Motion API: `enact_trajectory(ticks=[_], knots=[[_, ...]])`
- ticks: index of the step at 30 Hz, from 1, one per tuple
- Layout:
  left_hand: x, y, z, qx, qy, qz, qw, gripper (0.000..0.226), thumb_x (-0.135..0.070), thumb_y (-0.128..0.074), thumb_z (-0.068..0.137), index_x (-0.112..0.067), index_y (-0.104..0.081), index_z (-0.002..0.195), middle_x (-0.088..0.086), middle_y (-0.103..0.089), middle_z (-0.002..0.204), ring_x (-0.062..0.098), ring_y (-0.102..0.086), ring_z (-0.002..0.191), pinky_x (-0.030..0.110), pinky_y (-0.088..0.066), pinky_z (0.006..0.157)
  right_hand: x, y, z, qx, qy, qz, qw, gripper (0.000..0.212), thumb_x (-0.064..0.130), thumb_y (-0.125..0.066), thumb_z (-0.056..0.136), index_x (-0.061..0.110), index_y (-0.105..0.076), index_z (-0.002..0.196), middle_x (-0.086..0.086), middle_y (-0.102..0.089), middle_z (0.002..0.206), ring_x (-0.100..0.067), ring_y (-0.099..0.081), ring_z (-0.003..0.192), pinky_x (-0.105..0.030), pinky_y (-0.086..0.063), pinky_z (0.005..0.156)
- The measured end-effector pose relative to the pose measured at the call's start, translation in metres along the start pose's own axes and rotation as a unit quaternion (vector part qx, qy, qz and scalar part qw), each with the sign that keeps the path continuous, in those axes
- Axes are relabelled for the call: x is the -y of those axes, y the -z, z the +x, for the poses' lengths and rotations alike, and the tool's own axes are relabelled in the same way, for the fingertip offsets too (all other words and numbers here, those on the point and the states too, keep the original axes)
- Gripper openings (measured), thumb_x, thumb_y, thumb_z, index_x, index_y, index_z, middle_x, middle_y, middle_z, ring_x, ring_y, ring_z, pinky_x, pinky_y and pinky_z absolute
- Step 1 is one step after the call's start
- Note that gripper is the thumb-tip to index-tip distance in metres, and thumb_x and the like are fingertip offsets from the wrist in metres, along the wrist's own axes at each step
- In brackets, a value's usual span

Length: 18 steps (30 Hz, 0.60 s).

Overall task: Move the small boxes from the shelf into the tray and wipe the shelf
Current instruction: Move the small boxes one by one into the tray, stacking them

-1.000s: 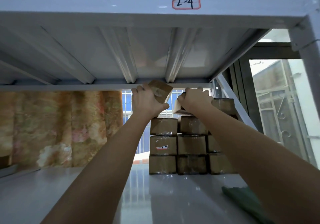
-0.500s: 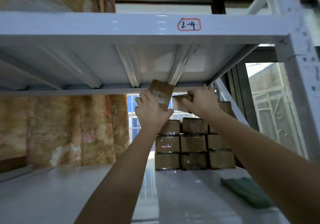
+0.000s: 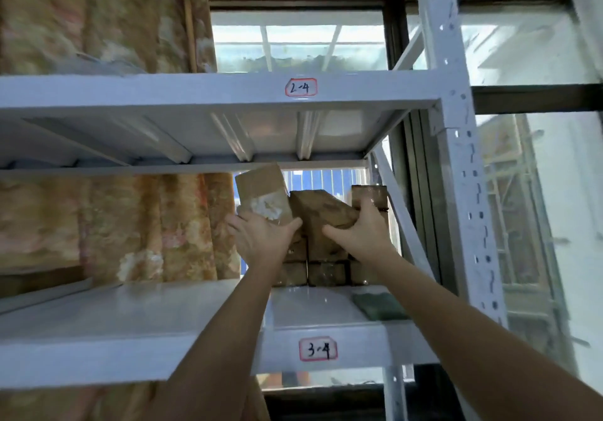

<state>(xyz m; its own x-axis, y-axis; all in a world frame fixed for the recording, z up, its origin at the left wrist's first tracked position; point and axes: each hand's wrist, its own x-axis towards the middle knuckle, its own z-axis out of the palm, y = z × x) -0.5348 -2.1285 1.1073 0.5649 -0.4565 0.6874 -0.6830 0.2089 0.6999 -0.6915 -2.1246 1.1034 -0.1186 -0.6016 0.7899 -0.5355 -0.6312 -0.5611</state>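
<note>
Two small boxes are lifted clear of the stack (image 3: 326,257) at the back right of the shelf (image 3: 130,319) marked 3-4, one per hand. The left hand (image 3: 262,241) cups its upright box (image 3: 261,192) from below; the right hand (image 3: 362,231) wraps the tilted box (image 3: 321,208) with curled fingers (image 3: 337,236), presumably so both travel together. Boxes look like brown card under glossy tape, blurred here. The shelf is smooth white metal. A dark green cloth (image 3: 380,305) lies near its front right edge, ready for wiping. No tray is visible.

upper shelf edge (image 3: 195,91): "2-4" | lower shelf edge (image 3: 130,355): "3-4" (handwritten)
</note>
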Motion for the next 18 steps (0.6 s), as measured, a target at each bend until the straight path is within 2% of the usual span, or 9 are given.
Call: enact_trajectory(ticks=[3,6,8,10,12,15,18], knots=[[0.006,0.019,-0.031,0.012,-0.008,0.021,1.0,0.103,-0.052,-0.081,0.06,0.004,-0.036,0.134,0.02,-0.035,0.135,0.034,-0.034,0.127,0.035,-0.033,0.102,-0.005,0.011,-0.019,0.086,-0.103,0.053,0.99,0.096,0.037,-0.081,0.057,0.011,-0.035,0.138,-0.006,-0.057,0.126,-0.023,-0.057,0.111,-0.039,-0.05,0.096],[0.014,0.036,-0.054,0.026,-0.03,0.033,0.999,0.109,-0.049,-0.082,0.059,0.004,-0.03,0.138,0.019,-0.032,0.135,0.034,-0.034,0.126,0.036,-0.035,0.102,0.001,0.018,-0.035,0.151,-0.136,0.006,0.979,0.112,0.049,-0.079,0.044,0.013,-0.033,0.14,-0.008,-0.052,0.131,-0.027,-0.054,0.116,-0.042,-0.049,0.097],[0.016,0.047,-0.063,0.023,-0.044,0.042,0.998,0.105,-0.048,-0.083,0.057,0.005,-0.034,0.134,0.018,-0.034,0.131,0.033,-0.035,0.123,0.036,-0.038,0.1,0.009,0.019,-0.046,0.178,-0.154,-0.04,0.971,0.108,0.051,-0.079,0.049,0.01,-0.034,0.138,-0.015,-0.043,0.136,-0.032,-0.047,0.122,-0.044,-0.045,0.101],[0.017,0.058,-0.066,0.02,-0.057,0.057,0.996,0.101,-0.048,-0.083,0.057,0.004,-0.036,0.13,0.017,-0.034,0.13,0.033,-0.037,0.122,0.036,-0.04,0.099,0.018,0.019,-0.054,0.177,-0.15,-0.116,0.966,0.102,0.048,-0.08,0.061,0.006,-0.031,0.14,-0.019,-0.029,0.142,-0.036,-0.034,0.131,-0.042,-0.038,0.107],[0.018,0.071,-0.065,0.023,-0.065,0.075,0.995,0.102,-0.047,-0.083,0.059,0.003,-0.033,0.132,0.018,-0.033,0.132,0.033,-0.036,0.125,0.037,-0.039,0.101,0.029,0.018,-0.062,0.155,-0.13,-0.154,0.967,0.102,0.048,-0.081,0.063,0.003,-0.03,0.139,-0.02,-0.023,0.142,-0.036,-0.029,0.133,-0.039,-0.035,0.107],[0.026,0.091,-0.062,0.038,-0.036,0.066,0.996,0.101,-0.041,-0.083,0.062,0.002,-0.028,0.135,0.017,-0.032,0.135,0.032,-0.045,0.119,0.037,-0.044,0.095,0.042,0.012,-0.07,0.119,-0.115,-0.123,0.979,0.105,0.047,-0.083,0.06,0.0,-0.029,0.137,-0.019,-0.019,0.141,-0.036,-0.026,0.134,-0.038,-0.033,0.111],[0.041,0.109,-0.058,0.058,-0.027,0.057,0.996,0.095,-0.039,-0.084,0.061,-0.002,-0.03,0.129,0.013,-0.042,0.131,0.033,-0.055,0.11,0.038,-0.049,0.083,0.06,0.001,-0.078,0.102,-0.095,-0.101,0.985,0.102,0.041,-0.084,0.061,-0.001,-0.029,0.135,-0.018,-0.02,0.138,-0.035,-0.028,0.131,-0.037,-0.033,0.11]])
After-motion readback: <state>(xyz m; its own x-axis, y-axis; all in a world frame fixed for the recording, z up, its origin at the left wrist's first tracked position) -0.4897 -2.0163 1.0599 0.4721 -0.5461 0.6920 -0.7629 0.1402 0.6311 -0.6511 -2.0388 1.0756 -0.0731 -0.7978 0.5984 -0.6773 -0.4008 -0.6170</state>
